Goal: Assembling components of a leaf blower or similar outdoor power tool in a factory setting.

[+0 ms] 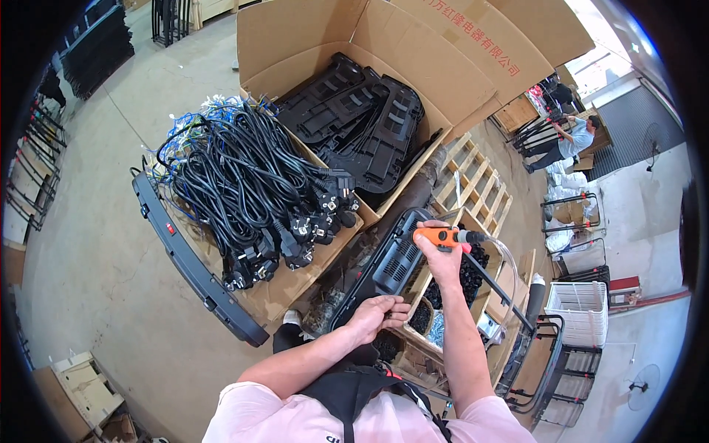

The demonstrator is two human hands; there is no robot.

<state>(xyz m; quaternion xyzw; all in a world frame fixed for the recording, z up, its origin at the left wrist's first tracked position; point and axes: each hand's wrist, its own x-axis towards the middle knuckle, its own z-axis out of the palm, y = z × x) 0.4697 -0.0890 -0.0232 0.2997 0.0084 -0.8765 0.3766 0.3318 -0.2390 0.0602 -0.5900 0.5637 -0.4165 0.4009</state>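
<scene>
The fingers of the right hand (pixel 442 260) are wrapped around the orange power screwdriver (pixel 445 236), gripping its body firmly. The tool is short and round, of smooth orange plastic with a dark metal front end, and it lies almost horizontal, its long axis going left to right with the dark end toward the right. A clear hose (pixel 509 258) bends away from that end. The left hand (pixel 375 317) has its fingers curled together, pinching something small that cannot be made out. Between the hands lies a long black plastic panel (pixel 384 262) with ribbed slots, leaning on a wooden tray (pixel 421 284) with compartments of dark small parts. Further left, black power cables (pixel 244 184) with plugs lie on cardboard, beside an open cardboard box (pixel 310 44).
</scene>
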